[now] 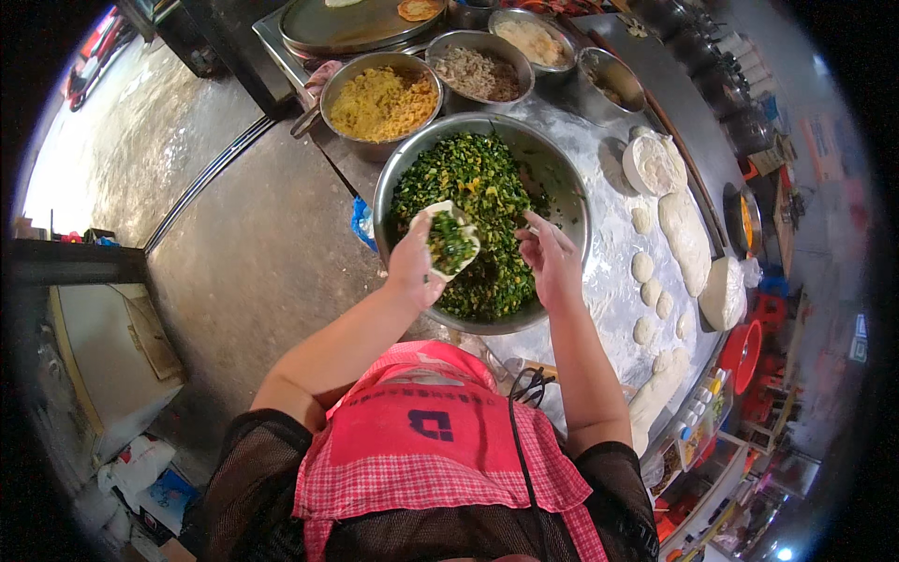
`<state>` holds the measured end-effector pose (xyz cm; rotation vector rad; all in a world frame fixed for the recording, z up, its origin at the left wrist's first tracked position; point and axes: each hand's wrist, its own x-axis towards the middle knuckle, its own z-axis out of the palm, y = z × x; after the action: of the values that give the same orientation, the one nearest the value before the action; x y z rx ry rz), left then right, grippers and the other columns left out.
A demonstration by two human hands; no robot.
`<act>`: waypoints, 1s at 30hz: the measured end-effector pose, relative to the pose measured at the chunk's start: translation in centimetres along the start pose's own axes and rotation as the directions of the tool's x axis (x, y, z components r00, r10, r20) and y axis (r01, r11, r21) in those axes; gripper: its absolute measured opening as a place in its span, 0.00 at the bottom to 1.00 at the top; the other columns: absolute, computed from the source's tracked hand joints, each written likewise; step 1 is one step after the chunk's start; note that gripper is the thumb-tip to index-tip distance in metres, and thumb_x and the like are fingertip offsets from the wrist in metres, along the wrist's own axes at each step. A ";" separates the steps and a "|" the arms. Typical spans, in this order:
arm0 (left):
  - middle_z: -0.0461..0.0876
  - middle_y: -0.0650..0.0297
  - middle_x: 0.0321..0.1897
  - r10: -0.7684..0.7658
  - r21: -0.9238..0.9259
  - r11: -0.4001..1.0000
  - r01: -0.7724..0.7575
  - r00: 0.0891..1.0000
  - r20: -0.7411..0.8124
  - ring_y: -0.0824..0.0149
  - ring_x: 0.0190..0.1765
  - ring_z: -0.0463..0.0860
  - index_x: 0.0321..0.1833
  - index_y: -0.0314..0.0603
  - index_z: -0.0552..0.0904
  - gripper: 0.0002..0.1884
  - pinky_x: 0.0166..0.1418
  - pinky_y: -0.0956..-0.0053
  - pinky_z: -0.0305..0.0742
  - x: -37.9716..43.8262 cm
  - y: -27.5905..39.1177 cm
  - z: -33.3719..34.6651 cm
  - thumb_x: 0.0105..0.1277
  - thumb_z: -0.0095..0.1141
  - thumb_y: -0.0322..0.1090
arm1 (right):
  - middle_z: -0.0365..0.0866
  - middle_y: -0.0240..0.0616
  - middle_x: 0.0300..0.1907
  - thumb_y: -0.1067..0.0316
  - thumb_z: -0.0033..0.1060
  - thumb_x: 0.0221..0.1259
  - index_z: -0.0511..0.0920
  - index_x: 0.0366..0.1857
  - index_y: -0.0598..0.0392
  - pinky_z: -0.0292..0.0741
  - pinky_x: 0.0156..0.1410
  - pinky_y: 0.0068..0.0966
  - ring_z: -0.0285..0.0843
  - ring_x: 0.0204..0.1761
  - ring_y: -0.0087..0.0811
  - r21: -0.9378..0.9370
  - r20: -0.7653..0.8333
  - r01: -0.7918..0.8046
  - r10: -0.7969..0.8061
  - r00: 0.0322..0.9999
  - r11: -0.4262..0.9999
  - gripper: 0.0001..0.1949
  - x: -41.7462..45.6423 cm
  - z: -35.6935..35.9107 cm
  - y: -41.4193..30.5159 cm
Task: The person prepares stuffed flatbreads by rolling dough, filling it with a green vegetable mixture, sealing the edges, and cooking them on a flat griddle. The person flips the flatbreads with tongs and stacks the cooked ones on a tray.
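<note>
My left hand (411,263) holds a round dough wrapper (474,247) from its left side. Chopped green filling (448,242) with yellow bits lies heaped on the wrapper. Beneath both hands is a large stainless steel bowl (572,175), with a mound of chopped greens (484,190) and yellow pieces inside. Over the right part of that mound, my right hand (551,256) has its fingers bent. A pale, thin shape shows at its fingertips; whether it is a tool or a finger cannot be made out.
Steel bowls with yellow filling (383,102), minced filling (477,74) and pale shreds (530,42) stand beyond. A griddle (358,31) carries a flatbread (419,8). On the floured worktop (604,239) at right lie small dough balls (642,268), larger dough (683,242) and a rolling pin (685,154).
</note>
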<state>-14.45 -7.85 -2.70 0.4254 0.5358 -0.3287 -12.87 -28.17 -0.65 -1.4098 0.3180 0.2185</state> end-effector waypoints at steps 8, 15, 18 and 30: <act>0.84 0.58 0.44 -0.043 -0.024 0.999 0.038 0.968 -0.249 0.58 0.44 0.84 0.52 0.45 0.77 0.17 0.50 0.60 0.80 4.3 -2.3 2.4 0.77 0.40 0.48 | 0.77 0.49 0.47 0.72 0.61 0.56 0.71 0.62 0.55 0.77 0.50 0.39 0.76 0.46 0.51 -0.669 0.606 0.737 -0.505 0.614 0.094 0.26 -3.2 2.5 1.5; 0.80 0.54 0.55 -0.110 -0.158 0.978 0.135 0.982 0.156 0.54 0.57 0.80 0.58 0.42 0.76 0.22 0.63 0.56 0.75 2.5 0.7 1.7 0.78 0.32 0.49 | 0.79 0.39 0.38 0.72 0.49 0.70 0.80 0.52 0.60 0.74 0.42 0.26 0.77 0.40 0.31 -0.676 0.159 0.541 -0.617 0.770 0.500 0.12 0.5 0.6 1.9; 0.80 0.55 0.56 -0.163 -0.164 0.966 0.201 0.963 0.215 0.53 0.57 0.80 0.61 0.42 0.74 0.22 0.63 0.56 0.75 2.5 1.4 1.1 0.78 0.33 0.49 | 0.81 0.38 0.36 0.69 0.50 0.69 0.81 0.47 0.61 0.73 0.39 0.23 0.76 0.33 0.27 0.071 -0.109 -0.013 0.021 0.994 0.997 0.11 4.0 -0.9 5.2; 0.80 0.59 0.54 -0.024 -0.062 0.998 0.029 0.996 0.081 0.57 0.56 0.81 0.62 0.45 0.73 0.19 0.62 0.60 0.76 1.3 1.7 1.0 0.78 0.36 0.46 | 0.84 0.39 0.38 0.65 0.44 0.74 0.79 0.55 0.58 0.72 0.35 0.18 0.77 0.35 0.21 -0.079 -0.147 0.090 -0.101 0.984 0.993 0.15 -0.3 1.2 0.0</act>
<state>-12.27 -7.12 -2.15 0.3431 0.4725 -0.3519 -13.02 -26.97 -0.44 -1.5126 0.3686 0.0448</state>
